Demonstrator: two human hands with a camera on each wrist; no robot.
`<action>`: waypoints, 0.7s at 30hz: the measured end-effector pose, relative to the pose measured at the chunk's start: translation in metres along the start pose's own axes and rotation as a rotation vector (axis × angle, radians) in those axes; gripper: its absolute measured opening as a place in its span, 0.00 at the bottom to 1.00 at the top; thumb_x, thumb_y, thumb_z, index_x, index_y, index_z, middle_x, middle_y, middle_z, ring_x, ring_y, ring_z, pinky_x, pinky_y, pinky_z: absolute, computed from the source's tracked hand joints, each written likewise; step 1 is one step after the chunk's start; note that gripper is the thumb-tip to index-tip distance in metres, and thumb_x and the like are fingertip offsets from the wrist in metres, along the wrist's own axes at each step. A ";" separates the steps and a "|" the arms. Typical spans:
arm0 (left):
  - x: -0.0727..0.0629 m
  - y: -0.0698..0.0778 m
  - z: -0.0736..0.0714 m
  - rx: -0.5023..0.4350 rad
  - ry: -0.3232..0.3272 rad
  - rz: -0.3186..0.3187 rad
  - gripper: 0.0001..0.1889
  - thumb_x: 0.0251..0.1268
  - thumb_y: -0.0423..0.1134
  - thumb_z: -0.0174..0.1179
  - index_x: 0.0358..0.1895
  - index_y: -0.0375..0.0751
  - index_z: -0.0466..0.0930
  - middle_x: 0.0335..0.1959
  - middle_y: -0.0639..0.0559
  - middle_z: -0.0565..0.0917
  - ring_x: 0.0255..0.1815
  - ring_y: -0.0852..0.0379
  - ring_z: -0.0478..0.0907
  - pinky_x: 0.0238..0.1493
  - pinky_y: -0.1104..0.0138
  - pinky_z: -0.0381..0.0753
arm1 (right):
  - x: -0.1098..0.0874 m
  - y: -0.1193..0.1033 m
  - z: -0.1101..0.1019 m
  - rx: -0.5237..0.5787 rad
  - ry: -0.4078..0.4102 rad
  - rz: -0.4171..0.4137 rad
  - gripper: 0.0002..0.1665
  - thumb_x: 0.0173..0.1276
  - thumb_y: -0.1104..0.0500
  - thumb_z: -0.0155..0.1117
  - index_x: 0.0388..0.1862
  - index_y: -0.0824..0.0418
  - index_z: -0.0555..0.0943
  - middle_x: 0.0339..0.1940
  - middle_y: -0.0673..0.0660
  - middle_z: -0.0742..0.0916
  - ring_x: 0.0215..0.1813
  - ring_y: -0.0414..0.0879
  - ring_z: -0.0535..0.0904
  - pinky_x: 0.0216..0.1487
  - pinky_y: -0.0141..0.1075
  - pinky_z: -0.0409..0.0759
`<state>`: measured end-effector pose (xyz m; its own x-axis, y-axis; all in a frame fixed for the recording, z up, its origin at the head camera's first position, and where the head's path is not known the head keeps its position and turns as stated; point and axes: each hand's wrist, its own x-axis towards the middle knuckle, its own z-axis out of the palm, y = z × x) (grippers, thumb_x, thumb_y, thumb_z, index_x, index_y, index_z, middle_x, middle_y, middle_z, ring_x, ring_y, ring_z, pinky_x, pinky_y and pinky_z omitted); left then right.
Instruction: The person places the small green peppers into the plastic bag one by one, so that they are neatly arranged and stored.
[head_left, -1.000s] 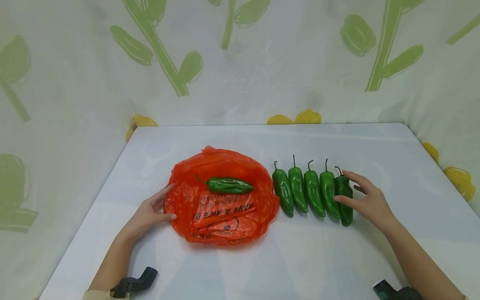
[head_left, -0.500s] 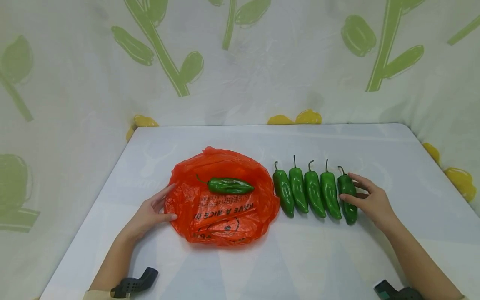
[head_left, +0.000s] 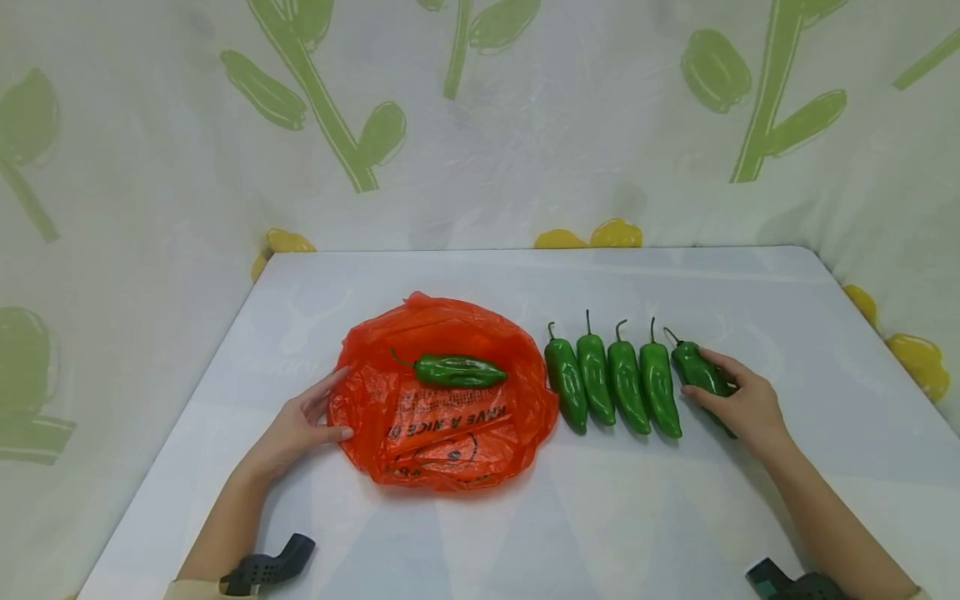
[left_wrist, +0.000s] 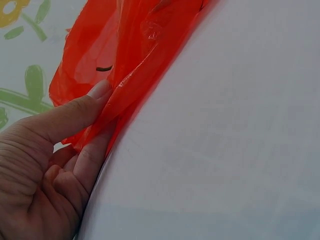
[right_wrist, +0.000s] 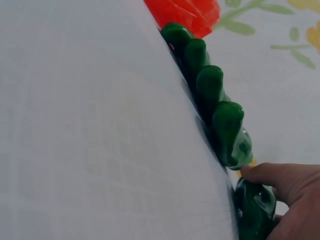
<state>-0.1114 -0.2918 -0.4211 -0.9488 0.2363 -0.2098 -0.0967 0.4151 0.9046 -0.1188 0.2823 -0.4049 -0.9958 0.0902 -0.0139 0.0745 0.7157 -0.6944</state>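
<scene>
A thin red plastic bag (head_left: 450, 450) with black print lies open at centre left, one green chili pepper (head_left: 459, 371) lying sideways inside its mouth. My left hand (head_left: 300, 429) pinches the bag's left rim; in the left wrist view the thumb (left_wrist: 85, 107) is over the film and fingers are under it. At the right, my right hand (head_left: 742, 408) grips the end pepper (head_left: 697, 371) of a row, thumb on its near side. That pepper slants, stem toward the upper left, its lower end partly hidden by the hand. Several more green peppers (head_left: 596, 379) stand side by side between it and the bag.
The white table (head_left: 480, 542) reaches back to a wall cloth (head_left: 480, 167) printed with green plants. Dark wrist mounts sit on the left forearm (head_left: 270, 567) and the right one (head_left: 795, 583). The row's left pepper touches the bag's right edge.
My right hand has drawn the end pepper slightly away from its neighbour and turned it from near upright to a slant. The left hand and the bag have stayed put.
</scene>
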 end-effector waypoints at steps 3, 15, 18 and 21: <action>0.000 0.000 0.000 0.004 0.003 -0.005 0.44 0.54 0.39 0.68 0.74 0.48 0.54 0.75 0.43 0.53 0.75 0.39 0.47 0.56 0.55 0.77 | 0.000 -0.001 0.000 0.015 0.007 0.006 0.40 0.61 0.53 0.68 0.69 0.64 0.65 0.60 0.75 0.74 0.56 0.67 0.70 0.49 0.51 0.70; -0.001 0.002 0.000 0.025 0.013 -0.013 0.45 0.54 0.41 0.69 0.74 0.49 0.53 0.76 0.43 0.53 0.75 0.39 0.47 0.59 0.50 0.72 | -0.002 -0.008 -0.006 0.032 0.059 -0.024 0.39 0.61 0.53 0.68 0.69 0.63 0.66 0.59 0.71 0.76 0.52 0.50 0.72 0.37 0.18 0.64; -0.001 0.002 0.000 0.027 0.012 -0.010 0.45 0.54 0.41 0.68 0.74 0.49 0.54 0.76 0.43 0.53 0.75 0.39 0.47 0.58 0.50 0.73 | -0.004 -0.011 -0.007 0.037 0.054 -0.033 0.39 0.61 0.52 0.68 0.69 0.62 0.66 0.60 0.70 0.76 0.48 0.35 0.68 0.37 0.16 0.65; -0.001 0.001 0.000 0.024 0.007 -0.006 0.44 0.54 0.40 0.68 0.74 0.50 0.54 0.76 0.44 0.53 0.75 0.40 0.47 0.58 0.52 0.74 | -0.005 -0.014 -0.008 0.058 0.043 -0.043 0.39 0.61 0.52 0.68 0.69 0.60 0.66 0.61 0.69 0.75 0.48 0.33 0.68 0.36 0.15 0.66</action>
<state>-0.1107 -0.2913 -0.4199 -0.9504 0.2273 -0.2124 -0.0953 0.4372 0.8943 -0.1142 0.2771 -0.3893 -0.9948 0.0905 0.0467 0.0272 0.6784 -0.7342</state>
